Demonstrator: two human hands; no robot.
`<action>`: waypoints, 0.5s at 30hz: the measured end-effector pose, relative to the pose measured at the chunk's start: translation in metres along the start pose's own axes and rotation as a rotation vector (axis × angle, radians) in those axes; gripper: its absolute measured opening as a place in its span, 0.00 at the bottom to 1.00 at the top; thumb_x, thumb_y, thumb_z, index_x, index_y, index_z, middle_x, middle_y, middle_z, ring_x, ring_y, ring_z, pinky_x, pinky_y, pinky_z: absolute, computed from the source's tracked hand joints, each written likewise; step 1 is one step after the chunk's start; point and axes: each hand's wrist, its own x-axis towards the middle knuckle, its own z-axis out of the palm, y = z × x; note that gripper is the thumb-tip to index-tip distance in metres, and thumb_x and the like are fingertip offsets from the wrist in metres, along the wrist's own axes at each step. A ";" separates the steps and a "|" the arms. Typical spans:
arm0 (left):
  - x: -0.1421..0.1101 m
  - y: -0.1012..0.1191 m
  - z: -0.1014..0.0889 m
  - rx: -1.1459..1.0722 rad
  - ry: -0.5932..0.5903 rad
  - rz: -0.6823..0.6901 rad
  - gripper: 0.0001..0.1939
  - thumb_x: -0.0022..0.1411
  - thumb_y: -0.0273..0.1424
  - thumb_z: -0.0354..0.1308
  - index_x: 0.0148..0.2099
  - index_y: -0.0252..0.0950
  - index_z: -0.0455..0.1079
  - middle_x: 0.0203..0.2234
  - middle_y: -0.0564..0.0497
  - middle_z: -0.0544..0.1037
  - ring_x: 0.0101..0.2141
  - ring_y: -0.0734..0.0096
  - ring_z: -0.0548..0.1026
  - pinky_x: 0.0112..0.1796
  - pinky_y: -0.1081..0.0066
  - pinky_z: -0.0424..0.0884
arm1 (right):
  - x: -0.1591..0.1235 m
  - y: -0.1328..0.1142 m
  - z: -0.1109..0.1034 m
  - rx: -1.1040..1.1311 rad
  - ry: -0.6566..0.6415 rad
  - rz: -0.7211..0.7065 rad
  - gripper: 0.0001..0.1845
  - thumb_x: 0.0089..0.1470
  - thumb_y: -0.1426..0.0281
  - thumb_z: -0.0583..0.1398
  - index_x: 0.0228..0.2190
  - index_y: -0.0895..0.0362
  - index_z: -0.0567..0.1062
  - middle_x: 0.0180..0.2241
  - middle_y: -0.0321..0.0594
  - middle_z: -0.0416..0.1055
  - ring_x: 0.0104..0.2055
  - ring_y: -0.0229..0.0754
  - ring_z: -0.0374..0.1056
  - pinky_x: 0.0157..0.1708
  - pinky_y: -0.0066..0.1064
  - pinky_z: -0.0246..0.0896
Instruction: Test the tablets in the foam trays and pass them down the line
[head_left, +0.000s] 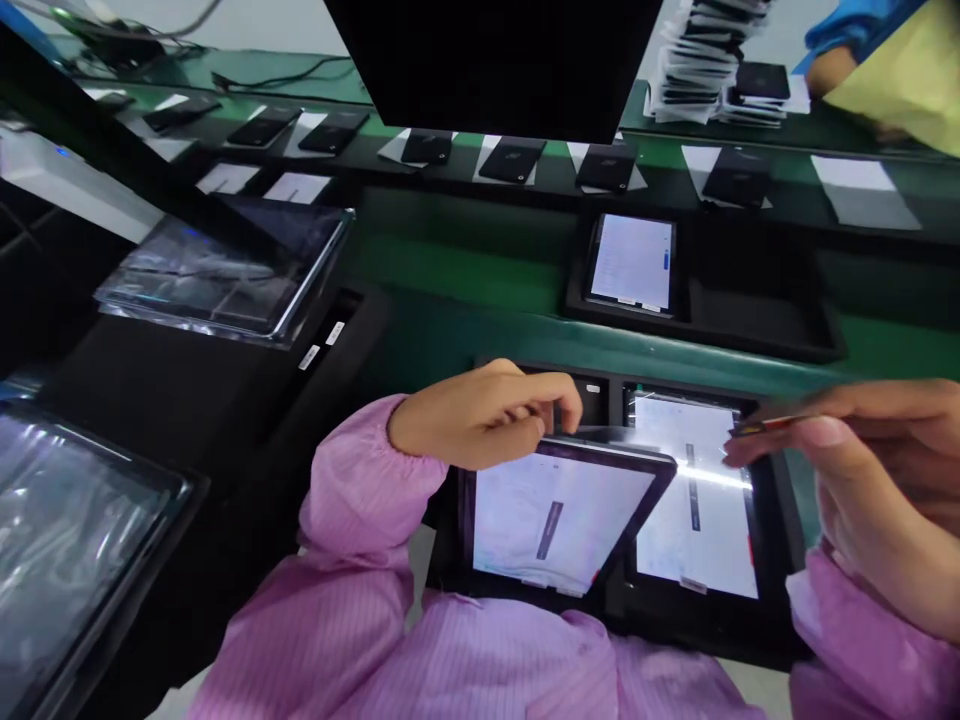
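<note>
My left hand point(487, 415) has its curled fingers and thumb at the upper edge of a tablet point(559, 520) with a lit white screen, tilting that edge up out of a black tray point(615, 615). A second lit tablet point(690, 500) lies flat in the right compartment of the same tray. To the right of it, my right hand point(885, 480) is closed, pinching a small thin dark piece point(765, 427) with a reddish edge between thumb and fingers. Blur keeps its exact kind unclear.
Another black tray point(765, 330) behind holds a lit tablet point(632, 262). Dark devices on white papers line the back shelf. A black panel point(495, 60) hangs ahead. Plastic-wrapped screens point(232, 265) lie left. A person's blue sleeve point(847, 30) shows at the far right.
</note>
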 end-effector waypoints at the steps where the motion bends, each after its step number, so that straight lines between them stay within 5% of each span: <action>1: 0.000 0.004 0.000 0.004 -0.012 0.022 0.13 0.57 0.24 0.45 0.42 0.35 0.68 0.22 0.57 0.71 0.18 0.79 0.64 0.23 0.75 0.61 | -0.001 -0.007 0.001 -0.031 -0.056 -0.052 0.03 0.57 0.68 0.63 0.34 0.52 0.74 0.27 0.34 0.77 0.28 0.38 0.75 0.28 0.27 0.72; 6: 0.001 0.014 0.003 0.118 -0.057 0.052 0.16 0.56 0.23 0.44 0.42 0.35 0.70 0.27 0.54 0.75 0.21 0.78 0.66 0.26 0.74 0.61 | 0.000 -0.023 0.010 -0.197 -0.214 -0.294 0.04 0.58 0.71 0.62 0.37 0.53 0.74 0.30 0.30 0.78 0.30 0.28 0.75 0.29 0.13 0.67; 15: 0.022 0.023 0.006 0.085 -0.197 0.091 0.03 0.54 0.26 0.50 0.30 0.38 0.60 0.19 0.60 0.59 0.20 0.78 0.56 0.25 0.72 0.55 | 0.007 -0.030 0.017 -0.223 -0.350 -0.270 0.02 0.62 0.67 0.59 0.36 0.52 0.70 0.29 0.30 0.77 0.30 0.30 0.75 0.27 0.16 0.68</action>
